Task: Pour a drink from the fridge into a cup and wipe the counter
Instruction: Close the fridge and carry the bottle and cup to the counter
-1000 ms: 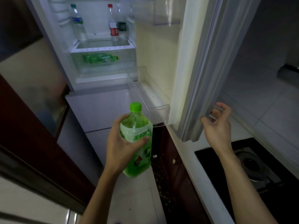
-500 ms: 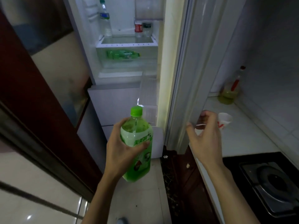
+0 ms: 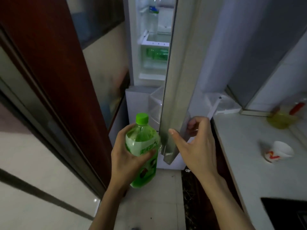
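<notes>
The left hand [image 3: 127, 156] grips the green bottle [image 3: 143, 150] upright, cap up; the right hand [image 3: 196, 146] curls on the fridge door [image 3: 177, 80] edge. The cup [image 3: 277, 151] lies tipped mid-counter [image 3: 245, 163], off to the right, nearer the right hand

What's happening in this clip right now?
A person stands at a fridge with its door only partly open. The left hand has a grip on a capped green drink bottle, held upright. The right hand is on the door's lower edge. A white paper cup lies tipped on the counter, so nothing is poured yet.
</notes>
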A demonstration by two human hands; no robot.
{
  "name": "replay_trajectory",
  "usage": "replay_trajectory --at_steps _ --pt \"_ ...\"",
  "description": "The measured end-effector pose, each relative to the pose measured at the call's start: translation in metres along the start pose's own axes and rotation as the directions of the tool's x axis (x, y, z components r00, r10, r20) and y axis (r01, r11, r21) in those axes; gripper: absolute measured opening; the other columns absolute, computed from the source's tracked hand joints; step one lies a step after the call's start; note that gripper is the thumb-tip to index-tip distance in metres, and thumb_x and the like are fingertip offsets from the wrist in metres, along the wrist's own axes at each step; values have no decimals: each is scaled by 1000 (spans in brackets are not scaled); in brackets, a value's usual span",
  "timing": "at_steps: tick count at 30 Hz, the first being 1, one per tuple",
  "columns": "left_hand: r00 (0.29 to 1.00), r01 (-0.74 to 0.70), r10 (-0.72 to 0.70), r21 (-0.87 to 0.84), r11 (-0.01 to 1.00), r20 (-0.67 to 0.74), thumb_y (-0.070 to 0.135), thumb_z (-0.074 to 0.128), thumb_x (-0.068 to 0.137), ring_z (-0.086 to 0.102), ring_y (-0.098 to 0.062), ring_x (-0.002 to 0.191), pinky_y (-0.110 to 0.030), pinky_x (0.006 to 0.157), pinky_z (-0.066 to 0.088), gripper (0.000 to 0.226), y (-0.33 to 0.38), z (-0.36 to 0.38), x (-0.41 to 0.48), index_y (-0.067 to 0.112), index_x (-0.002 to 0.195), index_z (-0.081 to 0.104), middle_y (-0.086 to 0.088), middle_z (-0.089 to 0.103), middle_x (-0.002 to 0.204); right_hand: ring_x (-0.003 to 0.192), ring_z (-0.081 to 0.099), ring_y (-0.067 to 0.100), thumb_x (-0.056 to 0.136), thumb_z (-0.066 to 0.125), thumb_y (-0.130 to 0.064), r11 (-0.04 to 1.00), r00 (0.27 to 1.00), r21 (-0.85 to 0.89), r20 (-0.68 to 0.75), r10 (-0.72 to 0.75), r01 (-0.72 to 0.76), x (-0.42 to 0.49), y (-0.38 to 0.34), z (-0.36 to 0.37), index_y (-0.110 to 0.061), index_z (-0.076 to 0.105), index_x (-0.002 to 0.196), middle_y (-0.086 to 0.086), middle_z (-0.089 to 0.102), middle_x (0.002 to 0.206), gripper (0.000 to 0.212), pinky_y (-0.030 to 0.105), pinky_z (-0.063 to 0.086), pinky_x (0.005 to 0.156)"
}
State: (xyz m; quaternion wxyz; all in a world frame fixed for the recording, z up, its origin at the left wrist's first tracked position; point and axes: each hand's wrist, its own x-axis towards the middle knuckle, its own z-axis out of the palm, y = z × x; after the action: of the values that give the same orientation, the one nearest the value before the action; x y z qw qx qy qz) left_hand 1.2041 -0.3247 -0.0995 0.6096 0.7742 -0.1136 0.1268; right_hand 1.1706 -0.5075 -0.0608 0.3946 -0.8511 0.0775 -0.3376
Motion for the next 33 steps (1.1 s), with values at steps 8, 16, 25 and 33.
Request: replay_trajectory --at_steps 8,16,25,33 --pt "999 20 -17 69 997 -49 28 87 54 59 -5 111 -34 92 53 81 -37 -35 61 36 126 49 13 59 121 77 52 12 72 75 -53 996 998 -90 -63 -31 25 54 -31 103 -27 39 92 -6 50 89 49 31 47 60" --pt "993 91 -84 80 993 -85 32 85 53 59 -1 109 -39 90 54 82 -57 -41 92 39 126 49 17 60 120 68 52 17 70 68 -64 980 986 -197 -162 -41 8 109 -38 182 -18 48 90 -6 51 81 55 35 46 61" --pt "977 171 -159 78 982 -141 40 82 50 59 4 104 -36 87 55 83 -64 -21 124 47 124 46 21 60 117 80 58 21 85 63 -44 981 990 -174 -104 -100 80 168 -26 231 -15 53 94 0 59 89 32 35 43 68" --pt "963 165 -141 89 982 -230 35 86 54 58 9 104 -26 86 52 81 -55 22 175 44 124 47 23 60 114 87 60 32 81 55 -11 988 995 -117 15 -100 102 234 30 215 -9 57 95 9 63 91 14 41 47 72"
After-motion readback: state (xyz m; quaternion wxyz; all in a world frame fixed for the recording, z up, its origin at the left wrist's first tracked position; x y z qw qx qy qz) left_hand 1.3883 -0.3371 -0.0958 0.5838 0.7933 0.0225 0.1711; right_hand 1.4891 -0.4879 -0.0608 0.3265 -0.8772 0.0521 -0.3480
